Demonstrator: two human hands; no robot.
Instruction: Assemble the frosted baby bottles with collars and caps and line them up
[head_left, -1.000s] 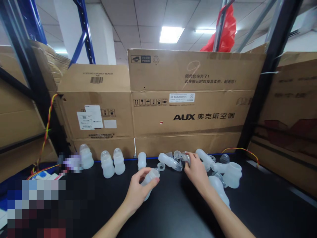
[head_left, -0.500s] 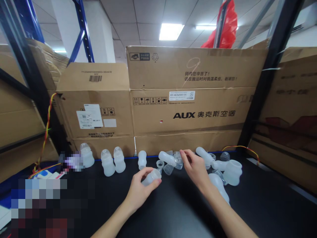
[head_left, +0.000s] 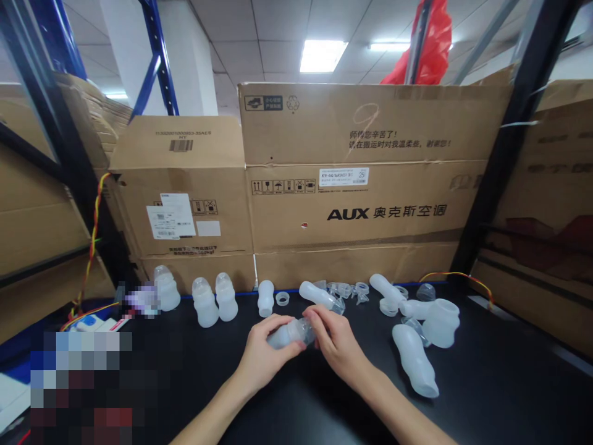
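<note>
Low over the middle of the black table, my left hand (head_left: 262, 349) is wrapped round a frosted baby bottle (head_left: 280, 337) lying on its side, its top toward the right. The fingers of my right hand (head_left: 340, 340) close on a clear bottle cap (head_left: 304, 331), which sits around the bottle's top end. My fingers partly hide the cap's far end, so how firmly it sits I cannot tell. Just behind my hands lie a loose frosted bottle (head_left: 317, 295) and a clear cap (head_left: 338, 305). Left of them are a small standing bottle (head_left: 265, 299) and a ring (head_left: 282, 299).
Three capped bottles (head_left: 204, 304) stand at the back left. Several clear parts (head_left: 343, 290) lie at the back. On the right are loose bottles (head_left: 414, 361), a wide upright bottle (head_left: 442, 323) and a clear dome (head_left: 425, 292). Cardboard (head_left: 370, 241) walls off the back.
My right hand has come left and nearer from the loose parts, bringing a clear cap onto the bottle's top. My left hand still holds the bottle in about the same place.
</note>
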